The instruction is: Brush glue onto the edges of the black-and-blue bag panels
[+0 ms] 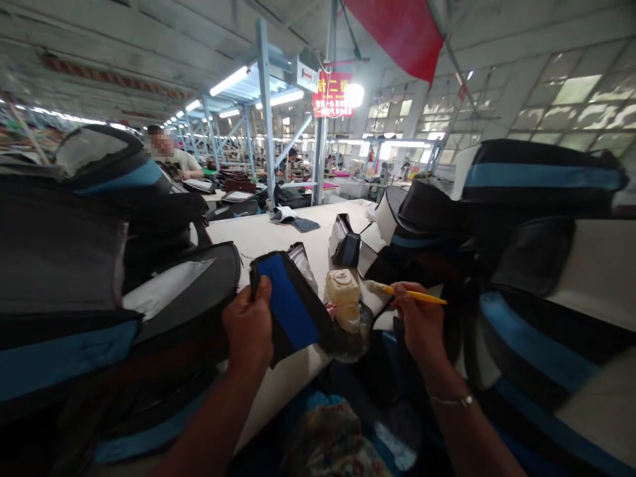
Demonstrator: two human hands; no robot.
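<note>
My left hand (248,324) grips a black fabric panel with a blue stripe (288,305), held upright over the near edge of the white table (268,235). My right hand (420,321) is closed on a small brush with a yellow handle (407,293), its bristle end pointing left toward a cream-coloured glue pot (342,297). The pot sits in a dark dish between my two hands. A thin bracelet shows on my right wrist.
Tall stacks of black and blue bag pieces rise at my left (99,278) and right (536,265). More bag parts (345,248) lie farther along the table. A person (171,156) sits far back left. A red flag (402,30) hangs overhead.
</note>
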